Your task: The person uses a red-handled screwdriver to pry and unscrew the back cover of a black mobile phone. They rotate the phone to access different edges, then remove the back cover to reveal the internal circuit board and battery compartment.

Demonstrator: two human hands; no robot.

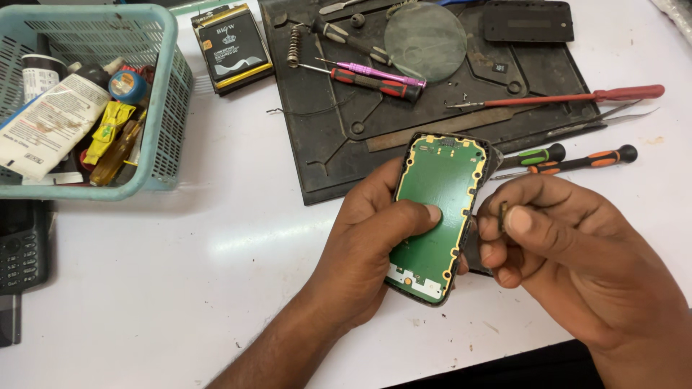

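White desk (180, 274) carries all. Black work mat (339, 144) at far edge, screwdrivers on it. Teal basket (162, 108) at far left corner, tubes inside. Left hand (367, 252) clamped around opened phone (436, 216) near front edge, thumb pressed on green circuit board. Right hand (569, 252) just beside phone's right edge, fingertips pinched together on small dark part (502, 209).

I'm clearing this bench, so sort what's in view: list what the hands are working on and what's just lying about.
In hand:
left hand holding the green circuit board in its phone frame
right hand pinching a small part beside the board

Lying about:
black work mat
screwdrivers
tweezers
round lens
phone battery
blue basket
keypad phone
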